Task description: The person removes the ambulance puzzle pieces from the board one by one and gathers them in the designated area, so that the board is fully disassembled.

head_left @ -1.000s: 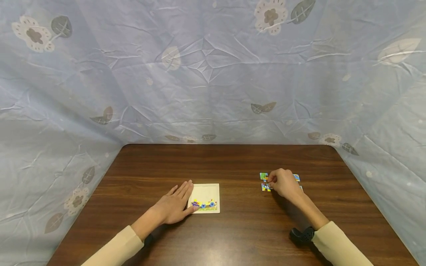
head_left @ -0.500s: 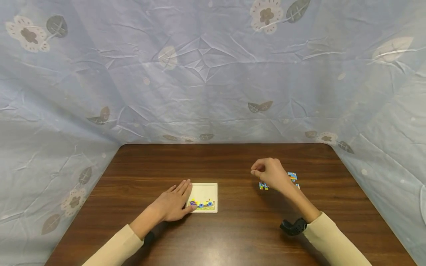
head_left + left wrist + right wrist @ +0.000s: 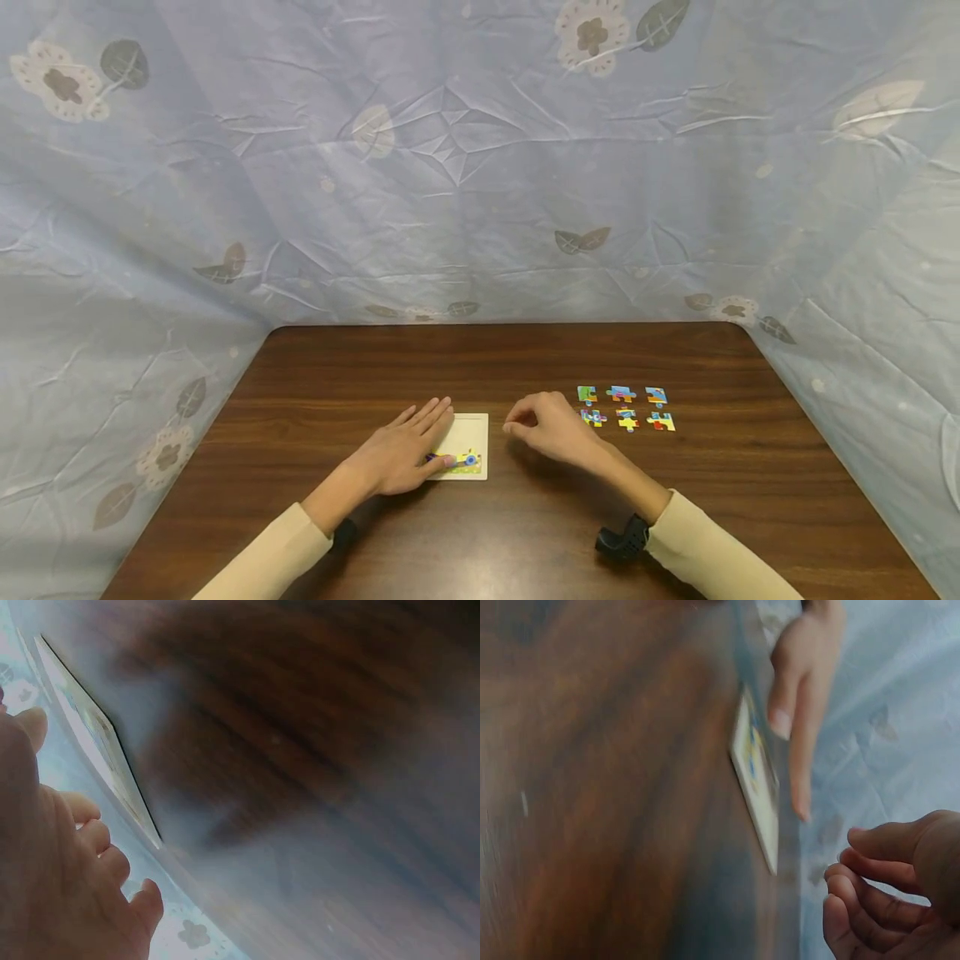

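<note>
In the head view, the left hand lies over the left part of a small puzzle board on the brown tabletop. Its grip is spread flat, fingers straight, with hold of nothing that shows; the thumb covers part of the colourful picture along the board's near edge. The right hand is just beyond the board's right edge, its grip loosely curled, thumb near the fingertips. To its right, six puzzle pieces lie in two rows of three. Cream sleeves cover both forearms, and a flowered cloth hangs behind.

In the left wrist view, the board appears edge-on beyond the left hand; I cannot tell whether they touch.

In the right wrist view, a narrow gap parts the right hand's thumb and fingers, and nothing shows between them. The board, blurred, lies past them, beside the left hand.
</note>
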Demonstrator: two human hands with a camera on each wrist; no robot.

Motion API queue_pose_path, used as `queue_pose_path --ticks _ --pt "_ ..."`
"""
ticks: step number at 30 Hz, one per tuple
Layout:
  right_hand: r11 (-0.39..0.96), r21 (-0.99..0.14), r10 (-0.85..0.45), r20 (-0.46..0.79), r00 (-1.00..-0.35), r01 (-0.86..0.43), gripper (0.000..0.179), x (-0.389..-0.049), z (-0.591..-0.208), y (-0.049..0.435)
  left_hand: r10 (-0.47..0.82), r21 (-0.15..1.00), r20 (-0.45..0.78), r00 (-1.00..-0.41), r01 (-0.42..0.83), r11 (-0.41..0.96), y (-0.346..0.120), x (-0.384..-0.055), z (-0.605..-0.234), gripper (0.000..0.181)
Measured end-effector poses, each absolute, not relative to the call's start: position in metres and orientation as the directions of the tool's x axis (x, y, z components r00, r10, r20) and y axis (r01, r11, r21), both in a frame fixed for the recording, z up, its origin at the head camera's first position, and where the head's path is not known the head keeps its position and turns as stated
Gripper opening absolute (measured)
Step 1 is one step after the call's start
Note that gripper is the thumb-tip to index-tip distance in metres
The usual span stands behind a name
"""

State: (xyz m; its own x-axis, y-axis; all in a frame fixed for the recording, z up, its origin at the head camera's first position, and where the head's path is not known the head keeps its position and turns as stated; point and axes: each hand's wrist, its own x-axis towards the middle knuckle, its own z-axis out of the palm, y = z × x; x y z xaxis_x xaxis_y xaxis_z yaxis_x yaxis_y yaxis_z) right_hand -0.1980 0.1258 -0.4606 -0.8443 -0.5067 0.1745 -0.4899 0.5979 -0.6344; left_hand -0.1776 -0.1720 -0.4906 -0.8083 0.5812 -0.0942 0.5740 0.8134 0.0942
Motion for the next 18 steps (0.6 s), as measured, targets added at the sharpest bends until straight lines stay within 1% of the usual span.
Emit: queue_pose_path --ticks 4,6,12,18 --pt "0.563 -0.641 -0.564 0.164 -0.809 -0.522 0.005 -0.194 -0.47 0.107 0.589 0.103 -0.1 -0.802 0.58 0.808 -0.17 -0.18 -0.492 0.083" --pt "0.55 -0.648 -0.579 0.159 -0.8 -0.527 0.006 -0.193 -0.475 0.098 0.588 0.099 -0.114 -0.801 0.579 0.809 -0.17 -0.179 -0.493 0.083" --pt "0.557 -0.645 -0.602 0.119 -0.789 -0.522 0.024 -0.193 -0.484 0.079 0.578 0.097 -0.152 -0.802 0.57 0.816 -0.171 -0.178 -0.494 0.083" --pt "0.628 -0.557 -0.617 0.069 -0.784 -0.544 0.036 -0.19 -0.489 0.069 0.559 0.107 -0.185 -0.808 0.549 0.829 -0.168 -0.178 -0.494 0.081"
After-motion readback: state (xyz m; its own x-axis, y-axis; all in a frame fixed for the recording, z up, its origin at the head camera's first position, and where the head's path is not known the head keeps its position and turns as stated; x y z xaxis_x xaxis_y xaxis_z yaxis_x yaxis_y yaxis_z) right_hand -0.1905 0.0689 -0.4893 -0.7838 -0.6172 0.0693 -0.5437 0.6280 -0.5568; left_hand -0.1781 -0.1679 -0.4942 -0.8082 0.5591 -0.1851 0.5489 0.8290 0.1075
